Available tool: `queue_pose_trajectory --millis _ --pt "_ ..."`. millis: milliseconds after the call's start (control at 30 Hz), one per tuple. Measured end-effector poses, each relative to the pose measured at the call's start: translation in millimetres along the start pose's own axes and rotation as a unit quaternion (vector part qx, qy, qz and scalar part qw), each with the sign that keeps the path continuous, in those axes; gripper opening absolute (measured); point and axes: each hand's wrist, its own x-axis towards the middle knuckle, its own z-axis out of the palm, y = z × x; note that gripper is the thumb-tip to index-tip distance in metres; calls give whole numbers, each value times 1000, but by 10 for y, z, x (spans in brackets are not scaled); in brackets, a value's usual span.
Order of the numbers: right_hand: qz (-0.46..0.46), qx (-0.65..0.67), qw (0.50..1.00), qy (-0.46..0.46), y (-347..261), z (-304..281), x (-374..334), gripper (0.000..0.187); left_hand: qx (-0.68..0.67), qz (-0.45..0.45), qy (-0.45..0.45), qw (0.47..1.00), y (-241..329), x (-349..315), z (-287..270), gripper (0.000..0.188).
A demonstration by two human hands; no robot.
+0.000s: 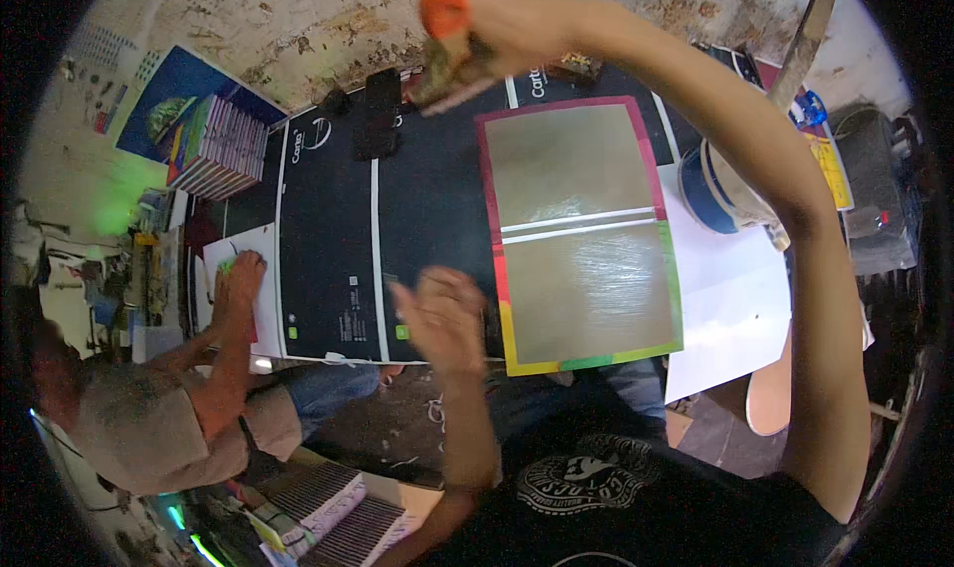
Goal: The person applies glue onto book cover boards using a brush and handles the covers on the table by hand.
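My right hand (502, 35) is raised over the far edge of the table, closed round a wide brush-like tool (447, 75) with an orange end; motion smears its details. Nearer to me, my left hand (442, 319) hovers over the black surface, fingers apart and holding nothing. Just right of it lie two grey-brown boards (571, 164) on a sheet, edged in magenta, red, yellow and green. White strips run across the gap between them. The near board has a streaky, shiny wet look.
A white sheet (730, 309) and a blue-and-white bucket (711, 194) are at the right. Stacked books (224, 150) stand at the far left, and a dark block (378, 120) lies near the wall. A co-worker (164, 413) works at the table's left end.
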Motion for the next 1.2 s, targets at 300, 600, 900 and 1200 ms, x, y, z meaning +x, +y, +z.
queue_pose_trajectory --millis 300,600,900,1200 --pt "121 94 971 -181 -1371 207 -621 21 781 38 -413 467 75 2214 1287 86" --pt "239 -13 971 20 -1430 1444 -606 27 838 -134 -398 348 -68 2244 1539 108" --pt "303 -111 940 109 -1107 1349 -724 45 861 -125 -392 300 -219 2408 1694 97" --pt "264 -185 935 148 -1544 1167 -886 29 851 -122 -402 315 -184 2237 1656 96"
